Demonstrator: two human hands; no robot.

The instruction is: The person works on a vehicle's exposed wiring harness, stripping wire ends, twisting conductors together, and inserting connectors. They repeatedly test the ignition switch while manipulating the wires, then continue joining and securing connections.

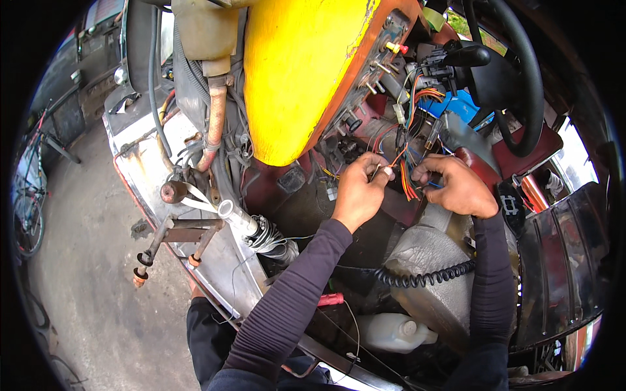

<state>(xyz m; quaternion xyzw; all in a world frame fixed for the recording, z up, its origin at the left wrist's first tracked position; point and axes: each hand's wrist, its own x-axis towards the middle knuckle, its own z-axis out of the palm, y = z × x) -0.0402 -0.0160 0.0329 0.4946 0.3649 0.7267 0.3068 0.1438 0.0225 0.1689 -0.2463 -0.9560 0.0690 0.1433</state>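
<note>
Cramped under yellow panel (293, 72), both hands (357, 189) pinch wires (407, 179).

Orange-red wire bundle (405, 179) hangs below yellow panel; loose ends, probably stripped, pinched between both hands.

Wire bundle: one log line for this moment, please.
left hand: pinching wire end | right hand: gripping wire bundle | above: yellow panel

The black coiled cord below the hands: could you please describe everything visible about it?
The black coiled cord looks like springy, plastic-coated cable. It lies roughly level, sagging slightly, across a grey plastic-wrapped bulk. Its right end reaches the right forearm's dark sleeve; its left end disappears into shadow. Neither hand touches it.
</note>
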